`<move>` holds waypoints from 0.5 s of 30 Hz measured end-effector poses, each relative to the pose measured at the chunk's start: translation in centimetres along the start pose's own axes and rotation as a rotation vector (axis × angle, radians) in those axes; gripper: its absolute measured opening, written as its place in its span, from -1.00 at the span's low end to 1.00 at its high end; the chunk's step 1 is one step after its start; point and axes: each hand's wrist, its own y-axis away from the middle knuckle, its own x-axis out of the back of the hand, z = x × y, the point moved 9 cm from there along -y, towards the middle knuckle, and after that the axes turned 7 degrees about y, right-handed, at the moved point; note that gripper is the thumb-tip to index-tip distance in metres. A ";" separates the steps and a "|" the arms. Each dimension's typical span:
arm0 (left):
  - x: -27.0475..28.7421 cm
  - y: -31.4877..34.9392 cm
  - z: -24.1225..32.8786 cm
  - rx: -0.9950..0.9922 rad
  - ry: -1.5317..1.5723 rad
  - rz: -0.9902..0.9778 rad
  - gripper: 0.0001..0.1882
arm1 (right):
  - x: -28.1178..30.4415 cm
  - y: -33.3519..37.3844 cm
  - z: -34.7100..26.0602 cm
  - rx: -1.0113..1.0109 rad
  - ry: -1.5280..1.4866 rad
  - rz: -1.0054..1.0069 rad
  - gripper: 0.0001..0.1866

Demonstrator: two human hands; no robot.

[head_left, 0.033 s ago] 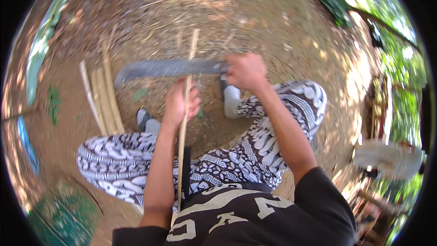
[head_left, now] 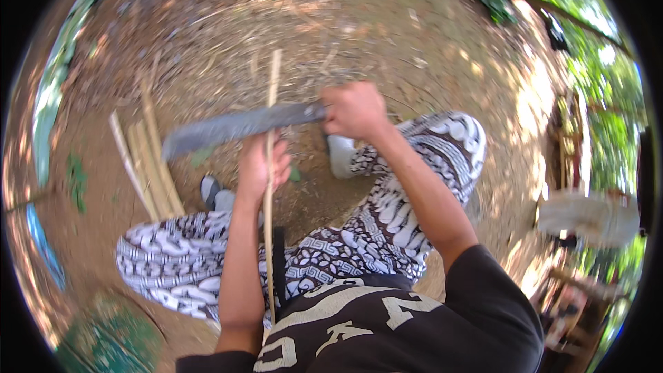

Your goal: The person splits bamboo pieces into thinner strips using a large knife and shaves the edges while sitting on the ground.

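A long, thin pale strip of bamboo or wood [head_left: 274, 76] runs from my waist away over the ground between my legs. My left hand [head_left: 257, 169] is closed around it near the middle. In my right hand [head_left: 355, 110], I grip a machete by its handle, which my fingers mostly hide. The wide grey machete blade [head_left: 235, 128] lies across the strip just beyond my left hand, pointing left with its tip slightly lower. Whether the edge bites into the strip I cannot tell.
Several pale split strips [head_left: 146, 166] lie by my left knee. A worn green panel [head_left: 110, 331] is at the lower left, and a blue strip-like thing [head_left: 44, 245] lies above it. Shavings litter the brown ground ahead. A whitish container [head_left: 587, 217] stands far right.
The machete's tip has swung down toward me, so the blade now slants more. The whole view has shifted slightly. Both hands keep their hold.
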 end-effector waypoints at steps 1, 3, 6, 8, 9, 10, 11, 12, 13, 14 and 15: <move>-0.2 0.1 -0.3 0.012 -0.009 0.017 -0.73 | 0.0 -0.2 0.7 -0.014 0.034 -0.022 -0.81; -1.5 0.7 -0.8 0.025 -0.008 -0.029 -0.72 | -0.3 -0.7 3.8 -0.096 0.038 -0.010 -0.81; -1.5 -1.3 -1.6 0.022 -0.056 -0.023 -0.70 | -1.5 1.0 6.2 -0.247 0.022 -0.076 -0.84; -0.7 -1.6 -2.0 0.033 -0.050 0.010 -0.68 | -1.1 1.8 4.9 -0.227 -0.015 -0.165 -0.85; -0.4 -1.4 -2.1 0.032 -0.051 0.021 -0.68 | -1.1 2.4 3.4 -0.190 -0.045 -0.219 -0.86; -0.4 -1.1 -2.4 0.042 -0.059 0.051 -0.68 | -1.5 2.9 2.3 -0.109 -0.067 -0.178 -0.86; -0.7 -0.7 -2.9 0.049 -0.065 0.083 -0.68 | -1.7 3.1 2.6 -0.079 -0.035 -0.157 -0.86; -0.9 -0.5 -3.2 0.055 -0.069 0.116 -0.68 | -1.8 3.2 3.0 -0.047 -0.002 -0.138 -0.87; -1.2 -0.4 -3.0 0.037 -0.106 0.084 -0.68 | -2.0 3.4 3.0 -0.013 0.024 -0.121 -0.87; -1.4 -0.2 -2.9 0.028 -0.134 0.048 -0.68 | -2.3 3.4 5.4 -0.181 -0.007 -0.261 -0.86; -1.6 -0.2 -2.9 0.018 -0.158 0.012 -0.68 | -1.8 3.4 6.8 -0.214 0.009 -0.161 -0.85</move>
